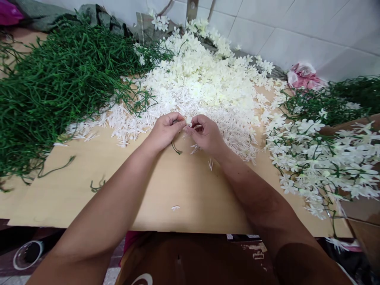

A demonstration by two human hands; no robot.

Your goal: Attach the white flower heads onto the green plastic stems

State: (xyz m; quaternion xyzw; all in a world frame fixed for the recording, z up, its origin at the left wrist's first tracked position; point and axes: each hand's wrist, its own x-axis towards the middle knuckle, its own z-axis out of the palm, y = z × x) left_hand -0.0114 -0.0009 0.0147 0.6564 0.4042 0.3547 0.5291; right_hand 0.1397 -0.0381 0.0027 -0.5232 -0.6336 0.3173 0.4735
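My two hands meet over the middle of the table, at the near edge of the white pieces. In a pinch, my left hand holds a green plastic stem, whose lower end hangs out below the fingers. A small white artificial flower sits between the fingertips of both hands. My right hand is closed, thumb and index finger gripping the flower's right side. Just beyond the hands lies a heap of thin white stamen pieces, and behind it a large pile of loose cream-white blossoms.
A big tangle of green stems covers the table's left side. Assembled white flowers on stems lie at the right, overhanging the edge. Stray stems and a white bit lie on the tan tabletop. A tiled wall bounds the back.
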